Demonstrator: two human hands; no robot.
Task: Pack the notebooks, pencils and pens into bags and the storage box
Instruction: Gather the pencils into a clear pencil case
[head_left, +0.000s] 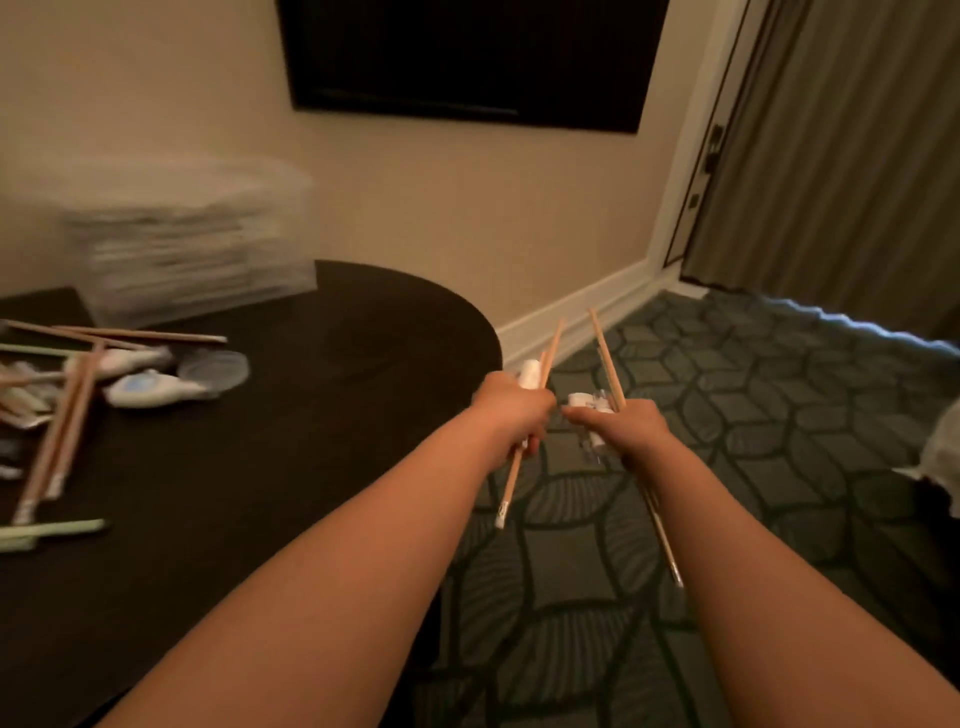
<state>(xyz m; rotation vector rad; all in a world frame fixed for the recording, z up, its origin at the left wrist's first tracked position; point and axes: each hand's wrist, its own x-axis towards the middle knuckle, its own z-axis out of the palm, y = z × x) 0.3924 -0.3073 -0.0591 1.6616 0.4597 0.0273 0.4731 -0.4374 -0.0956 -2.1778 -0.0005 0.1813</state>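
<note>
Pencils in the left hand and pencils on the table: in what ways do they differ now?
The left hand grips the held pencils in the air, past the table edge; the table pencils lie loose on the dark table. The held pencils are bunched with a white item; the table pencils are scattered, some crossing. Both are light wood with pale ends.

1. The clear plastic storage box (176, 234) on the dark round table (311, 415) is smeared by blur; its contents cannot be read.
2. The loose wooden pencils (67, 415) and pale green pens (52, 529) run off the left edge.
3. The left hand (511, 410) hides the middle of the left bundle of wooden pencils (506, 488) and most of a small white object (531, 373) of unclear kind.
4. The right hand (636, 428) likewise covers the right bundle of wooden pencils (605, 348) and a white-and-clear item (584, 402).
5. A whitish crumpled thing (943, 462) is cut by the right edge.
</note>
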